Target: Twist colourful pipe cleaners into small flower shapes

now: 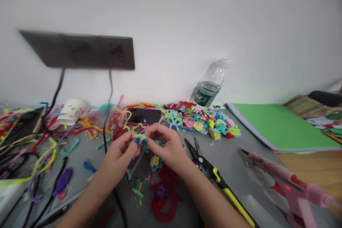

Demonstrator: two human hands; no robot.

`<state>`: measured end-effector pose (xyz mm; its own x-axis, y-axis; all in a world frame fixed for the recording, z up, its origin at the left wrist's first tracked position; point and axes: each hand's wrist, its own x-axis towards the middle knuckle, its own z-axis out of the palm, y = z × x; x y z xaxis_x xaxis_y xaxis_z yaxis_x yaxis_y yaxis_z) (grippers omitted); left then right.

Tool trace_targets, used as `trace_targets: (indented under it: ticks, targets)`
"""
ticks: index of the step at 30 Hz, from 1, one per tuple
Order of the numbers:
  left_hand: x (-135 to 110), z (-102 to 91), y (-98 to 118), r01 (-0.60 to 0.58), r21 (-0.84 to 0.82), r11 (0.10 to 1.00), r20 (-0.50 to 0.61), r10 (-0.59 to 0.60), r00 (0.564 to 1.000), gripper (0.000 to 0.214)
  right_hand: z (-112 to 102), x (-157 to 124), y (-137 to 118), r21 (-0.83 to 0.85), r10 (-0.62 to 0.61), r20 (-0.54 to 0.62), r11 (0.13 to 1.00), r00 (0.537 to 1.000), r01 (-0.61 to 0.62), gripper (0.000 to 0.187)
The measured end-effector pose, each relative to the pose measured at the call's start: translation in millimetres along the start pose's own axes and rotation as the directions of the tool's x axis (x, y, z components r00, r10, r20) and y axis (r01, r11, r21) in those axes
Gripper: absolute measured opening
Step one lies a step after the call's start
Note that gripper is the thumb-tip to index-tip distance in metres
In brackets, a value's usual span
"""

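Note:
My left hand (123, 148) and my right hand (163, 145) meet above the middle of the grey table, fingertips pinched together. Between them is a small light-green fuzzy pipe cleaner piece (140, 137), with both hands closed on it. Dark blue shows at the thumb tips. Just below the hands lies a blue and yellow pipe cleaner flower (155, 162). Closer to me are a red looped pipe cleaner shape (164, 210) and a purple pipe cleaner bunch (160, 192). Green scraps (137, 191) lie beside them.
Yellow-black scissors (213, 171) lie open right of my hands. A pink glue gun (283, 178) with a red light stands farther right. Behind are a phone (144, 115), a pile of pipe cleaner flowers (213, 123), a bottle (212, 83), a tipped paper cup (71, 111) and green paper (280, 124).

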<state>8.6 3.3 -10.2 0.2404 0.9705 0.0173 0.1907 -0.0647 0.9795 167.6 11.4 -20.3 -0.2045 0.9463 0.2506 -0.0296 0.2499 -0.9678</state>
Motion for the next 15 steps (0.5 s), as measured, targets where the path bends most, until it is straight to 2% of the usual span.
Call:
trace_targets:
  ticks: [7,9,11,13,15]
  targets:
    - [-2.6,-7.2,-9.0,0.055,-0.080,0.995,0.102,-0.047,0.994,0.030,-0.6,-0.7,-1.0,0.072,0.031,0.033,0.997,0.999,-0.034,0.008]
    - [-3.0,-7.4,-7.0,0.049,-0.066,0.997,0.067,-0.045,0.997,0.027,-1.8,0.0,0.6,0.078,0.044,0.012,0.996,0.999,-0.044,0.009]
    - [-2.4,-6.9,-2.9,0.014,-0.031,0.999,-0.027,-0.015,1.000,0.018,-2.8,0.9,2.7,0.073,0.055,-0.029,0.996,0.998,-0.052,0.010]
    - [-1.1,-6.8,0.8,-0.078,0.019,0.997,-0.114,0.079,0.990,0.027,-2.8,1.6,4.9,0.066,0.057,-0.052,0.996,0.997,-0.053,0.010]
    - [0.0,-7.9,2.2,-0.161,0.146,0.976,-0.145,0.182,0.973,0.029,-1.8,2.0,6.5,0.062,0.052,-0.030,0.997,0.998,-0.050,0.010]
